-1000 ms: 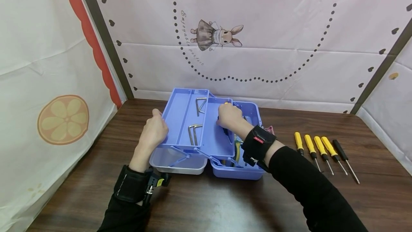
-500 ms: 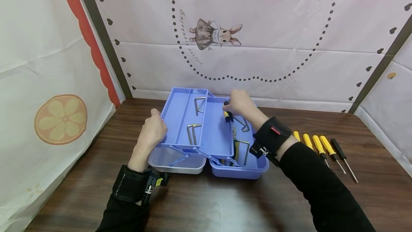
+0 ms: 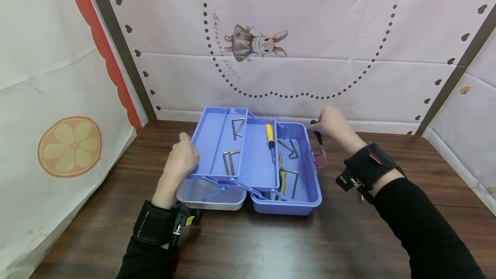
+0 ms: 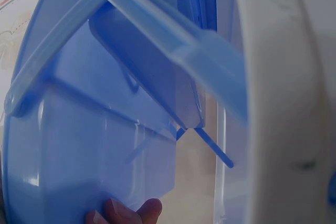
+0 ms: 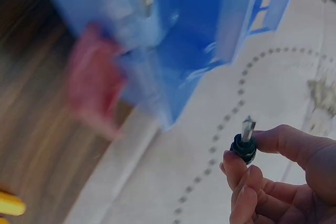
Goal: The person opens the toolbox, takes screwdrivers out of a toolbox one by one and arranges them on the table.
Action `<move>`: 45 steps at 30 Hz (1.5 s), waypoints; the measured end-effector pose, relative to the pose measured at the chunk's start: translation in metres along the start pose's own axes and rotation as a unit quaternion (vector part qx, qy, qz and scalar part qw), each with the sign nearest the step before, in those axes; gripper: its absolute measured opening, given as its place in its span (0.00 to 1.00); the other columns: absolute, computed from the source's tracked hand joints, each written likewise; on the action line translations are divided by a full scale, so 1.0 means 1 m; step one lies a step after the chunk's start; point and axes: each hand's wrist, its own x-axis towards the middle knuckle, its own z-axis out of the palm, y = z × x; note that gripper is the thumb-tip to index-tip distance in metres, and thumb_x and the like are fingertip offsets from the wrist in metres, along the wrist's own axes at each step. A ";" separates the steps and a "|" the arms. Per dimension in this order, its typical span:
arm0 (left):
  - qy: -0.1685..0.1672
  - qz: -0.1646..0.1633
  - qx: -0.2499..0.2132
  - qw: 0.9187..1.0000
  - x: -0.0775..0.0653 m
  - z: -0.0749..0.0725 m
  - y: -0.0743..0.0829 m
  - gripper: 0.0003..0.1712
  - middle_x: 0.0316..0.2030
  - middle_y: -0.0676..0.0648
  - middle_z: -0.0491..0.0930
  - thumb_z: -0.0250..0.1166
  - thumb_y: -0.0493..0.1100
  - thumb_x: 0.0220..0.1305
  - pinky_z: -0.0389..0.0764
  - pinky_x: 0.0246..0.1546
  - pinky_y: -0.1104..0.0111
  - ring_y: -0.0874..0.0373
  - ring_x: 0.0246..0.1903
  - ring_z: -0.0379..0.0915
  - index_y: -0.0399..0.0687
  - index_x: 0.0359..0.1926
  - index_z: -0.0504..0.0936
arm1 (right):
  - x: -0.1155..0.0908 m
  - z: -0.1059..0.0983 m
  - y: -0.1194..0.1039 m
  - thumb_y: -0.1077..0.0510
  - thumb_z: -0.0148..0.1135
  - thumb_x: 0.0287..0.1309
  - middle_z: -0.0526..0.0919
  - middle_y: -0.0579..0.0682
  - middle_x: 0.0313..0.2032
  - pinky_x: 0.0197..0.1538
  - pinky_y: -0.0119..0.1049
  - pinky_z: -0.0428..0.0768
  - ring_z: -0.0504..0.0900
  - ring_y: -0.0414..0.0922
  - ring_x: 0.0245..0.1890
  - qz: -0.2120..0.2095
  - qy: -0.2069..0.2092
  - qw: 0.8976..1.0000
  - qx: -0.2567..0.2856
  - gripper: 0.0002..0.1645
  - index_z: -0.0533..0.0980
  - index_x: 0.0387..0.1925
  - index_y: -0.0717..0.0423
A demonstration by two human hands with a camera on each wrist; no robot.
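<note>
A blue toolbox [image 3: 286, 210] stands unfolded on the table, its stepped trays swung out to the left. My left hand [image 3: 181, 156] grips the left edge of the upper tray [image 3: 211, 141]; in the left wrist view its fingertips [image 4: 149, 211] show against the tray's underside. To the right of the box, my right hand [image 3: 334, 123] holds up a black-handled screwdriver [image 3: 318, 136]. Thumb and fingers pinch its dark handle in the right wrist view, the metal shaft [image 5: 248, 129] pointing toward the camera. A yellow-handled screwdriver [image 3: 270, 134] lies in the lower tray.
Hex keys [image 3: 232, 158] lie in the upper tray. Pliers [image 3: 282, 182] and more hex keys [image 3: 295, 180] are in the box bottom. A pink latch [image 3: 320, 159] sticks out at the box's right side. My right arm mostly hides the screwdrivers on the table; yellow handles [image 5: 10, 204] show.
My right hand has moved right, from over the lower tray to beyond the box's right wall, carrying the black-handled screwdriver. The yellow-handled one stays in the tray. My left hand keeps its grip.
</note>
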 end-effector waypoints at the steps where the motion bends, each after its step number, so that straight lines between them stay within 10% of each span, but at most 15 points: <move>1: 0.000 0.000 0.000 1.000 0.000 0.000 0.000 0.16 0.33 0.24 0.71 0.37 0.34 0.63 0.76 0.16 0.61 0.42 0.24 0.75 0.24 0.48 0.55 | -0.002 0.001 0.007 0.55 0.62 0.44 0.68 0.45 0.07 0.19 0.31 0.64 0.65 0.41 0.12 0.004 0.000 1.000 0.000 0.22 0.65 0.04 0.54; 19: 0.012 0.009 0.013 1.000 0.000 0.002 -0.003 0.14 0.31 0.25 0.72 0.39 0.34 0.62 0.74 0.16 0.59 0.45 0.22 0.73 0.25 0.45 0.57 | -0.019 0.045 0.080 0.57 0.61 0.49 0.71 0.51 0.14 0.17 0.32 0.67 0.71 0.44 0.15 0.124 -0.066 0.990 0.006 0.14 0.72 0.18 0.64; 45: 0.007 0.000 0.006 1.000 0.001 0.001 -0.003 0.14 0.32 0.25 0.72 0.38 0.35 0.63 0.74 0.14 0.62 0.46 0.21 0.73 0.26 0.45 0.57 | -0.016 0.073 0.102 0.61 0.56 0.47 0.73 0.58 0.18 0.17 0.36 0.71 0.74 0.49 0.16 0.156 -0.076 0.985 -0.010 0.11 0.71 0.22 0.68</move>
